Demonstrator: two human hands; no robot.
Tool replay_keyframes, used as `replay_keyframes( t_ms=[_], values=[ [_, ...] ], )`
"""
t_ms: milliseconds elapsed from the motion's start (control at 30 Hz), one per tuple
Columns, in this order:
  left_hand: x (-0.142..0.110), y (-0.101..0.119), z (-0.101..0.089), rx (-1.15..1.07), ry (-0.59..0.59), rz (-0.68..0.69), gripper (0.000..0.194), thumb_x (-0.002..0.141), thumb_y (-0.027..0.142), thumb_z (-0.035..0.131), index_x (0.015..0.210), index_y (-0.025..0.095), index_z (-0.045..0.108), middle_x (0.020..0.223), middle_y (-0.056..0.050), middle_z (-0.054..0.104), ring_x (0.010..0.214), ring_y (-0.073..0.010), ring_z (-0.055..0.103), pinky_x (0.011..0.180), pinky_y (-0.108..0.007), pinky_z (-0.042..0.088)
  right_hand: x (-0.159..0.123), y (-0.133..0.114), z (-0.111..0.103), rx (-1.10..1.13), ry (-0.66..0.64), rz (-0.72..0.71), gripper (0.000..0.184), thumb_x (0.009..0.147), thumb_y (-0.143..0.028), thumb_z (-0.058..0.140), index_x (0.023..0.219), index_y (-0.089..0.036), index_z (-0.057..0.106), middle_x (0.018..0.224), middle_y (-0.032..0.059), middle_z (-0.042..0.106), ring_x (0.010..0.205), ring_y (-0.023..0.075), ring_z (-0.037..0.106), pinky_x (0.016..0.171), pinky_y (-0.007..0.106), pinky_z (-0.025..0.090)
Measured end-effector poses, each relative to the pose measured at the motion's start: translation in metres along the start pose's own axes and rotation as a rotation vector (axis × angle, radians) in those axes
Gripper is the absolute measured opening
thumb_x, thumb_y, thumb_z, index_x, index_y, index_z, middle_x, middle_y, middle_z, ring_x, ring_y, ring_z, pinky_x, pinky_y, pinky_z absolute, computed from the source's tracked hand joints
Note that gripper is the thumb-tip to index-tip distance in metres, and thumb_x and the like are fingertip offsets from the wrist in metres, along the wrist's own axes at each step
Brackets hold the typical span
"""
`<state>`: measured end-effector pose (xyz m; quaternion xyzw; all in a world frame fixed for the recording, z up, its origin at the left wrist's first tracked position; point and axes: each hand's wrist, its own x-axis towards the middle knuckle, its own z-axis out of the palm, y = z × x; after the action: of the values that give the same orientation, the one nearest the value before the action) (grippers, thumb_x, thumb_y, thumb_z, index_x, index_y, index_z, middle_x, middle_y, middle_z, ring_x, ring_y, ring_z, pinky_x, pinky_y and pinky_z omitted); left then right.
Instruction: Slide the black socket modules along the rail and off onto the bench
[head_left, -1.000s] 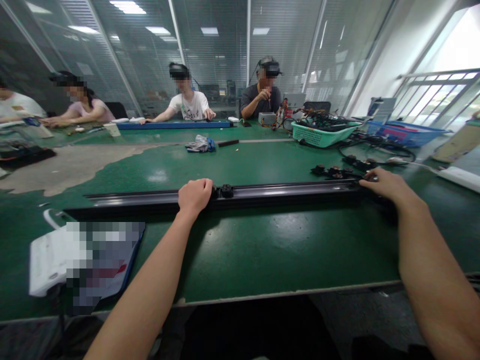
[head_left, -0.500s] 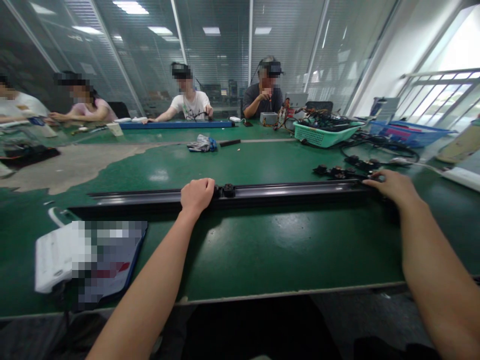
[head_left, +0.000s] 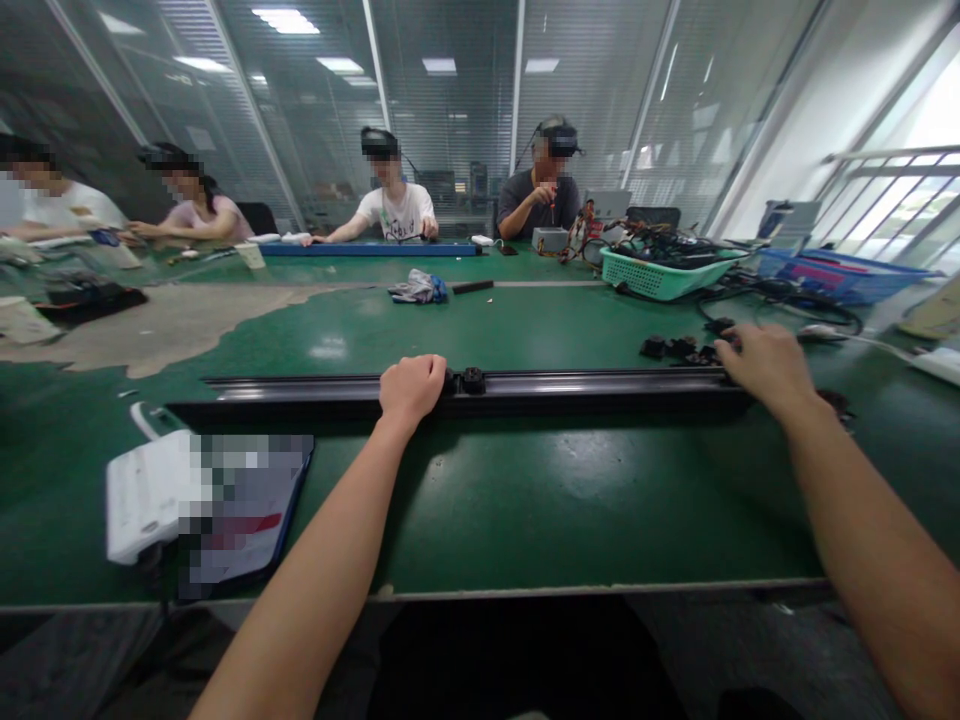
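Note:
A long black metal rail (head_left: 600,395) with a shiny lengthwise channel lies crosswise on the green table. My left hand (head_left: 412,388) is closed over it near the middle, knuckles up, fingertips hidden. Just right of that hand, a small black block (head_left: 473,380) sits in the channel. At the rail's right end my right hand (head_left: 769,362) bends its fingers down beside a group of small black parts (head_left: 679,350). Thumb and forefinger come near each other there; whatever they hold is hidden.
A white box-shaped device (head_left: 150,490) with a cable and a phone-like slab (head_left: 259,510) lie at front left. Farther back are a crumpled glove (head_left: 418,287), a green basket (head_left: 667,278) of cables and a blue basket (head_left: 840,275). Several people sit across the table.
My right hand has moved away from the rail's right end, toward the small black parts behind it. My left hand stays on the rail. The whole view has shifted slightly.

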<state>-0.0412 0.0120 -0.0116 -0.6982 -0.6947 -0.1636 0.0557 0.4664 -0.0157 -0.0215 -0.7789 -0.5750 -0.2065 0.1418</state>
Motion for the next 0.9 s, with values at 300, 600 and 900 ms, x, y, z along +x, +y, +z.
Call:
replay_keyframes(
  t_ms=[300, 600, 900],
  values=[
    [-0.002, 0.003, -0.005, -0.002, -0.023, -0.003, 0.059, 0.098, 0.039, 0.023, 0.100, 0.019, 0.079, 0.105, -0.015, 0.076, 0.098, -0.0320, 0.071, 0.083, -0.038, 0.051, -0.039, -0.225, -0.051, 0.569, -0.221, -0.775, 0.045, 0.097, -0.050, 0.048, 0.119, -0.014, 0.063, 0.095, 0.0121, 0.065, 0.094, 0.0255, 0.058, 0.089, 0.037, 0.043],
    [0.000, 0.001, -0.005, 0.016, -0.023, 0.002, 0.061, 0.099, 0.039, 0.021, 0.101, 0.019, 0.078, 0.104, -0.016, 0.076, 0.097, -0.0315, 0.071, 0.082, -0.038, 0.051, -0.058, -0.315, -0.059, 0.432, -0.268, -0.850, 0.038, 0.099, -0.048, 0.046, 0.116, -0.016, 0.058, 0.106, 0.0159, 0.067, 0.099, 0.0278, 0.060, 0.087, 0.038, 0.042],
    [0.000, 0.000, -0.005, 0.025, -0.024, -0.001, 0.062, 0.099, 0.041, 0.020, 0.101, 0.019, 0.078, 0.102, -0.015, 0.076, 0.095, -0.0306, 0.071, 0.081, -0.036, 0.051, -0.057, -0.314, -0.055, 0.560, -0.302, -0.816, 0.030, 0.098, -0.040, 0.049, 0.115, -0.016, 0.055, 0.112, 0.0151, 0.068, 0.104, 0.0259, 0.060, 0.088, 0.035, 0.042]
  ],
)
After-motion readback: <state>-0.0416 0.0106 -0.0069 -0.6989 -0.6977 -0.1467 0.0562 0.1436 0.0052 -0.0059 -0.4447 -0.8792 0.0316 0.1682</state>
